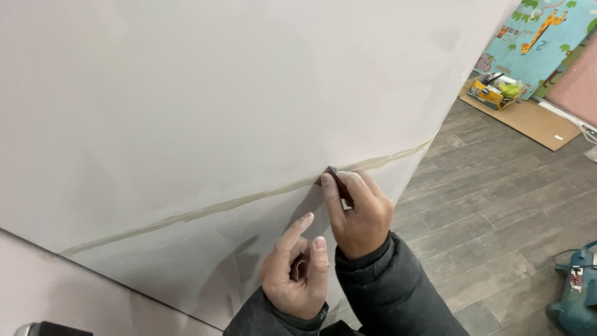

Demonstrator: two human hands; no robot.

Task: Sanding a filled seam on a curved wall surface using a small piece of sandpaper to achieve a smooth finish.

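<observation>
A large white smooth wall panel (217,106) fills most of the frame, from the upper left down to the lower centre. A pale beige filler seam (249,199) is seen running across it diagonally, from the lower left up toward the right of centre.

The right hand (357,214) is placed just right of centre, its fingers curled and closed on a small dark reddish-brown piece of sandpaper (329,177). The piece is pinched between thumb and forefinger at the fingertips, so that it projects at the upper left of the hand. It is pressed against the seam; contact with the panel is observed at that spot.

The left hand (297,274) is recorded below and to the left of the right hand, in the lower centre. It is loosely closed, with the forefinger partly extended toward the panel. A small dark object is glimpsed inside the curl of its fingers; what it is cannot be told. Both wrists are covered by dark grey padded jacket sleeves (385,292).

A grey wood-plank floor (497,211) is noted at the right. A yellow tool tray (494,92) on a brown cardboard sheet (535,121) lies upper right, beside a colourful animal-print play mat (541,31). A teal power tool (575,292) is seen at the lower right edge.
</observation>
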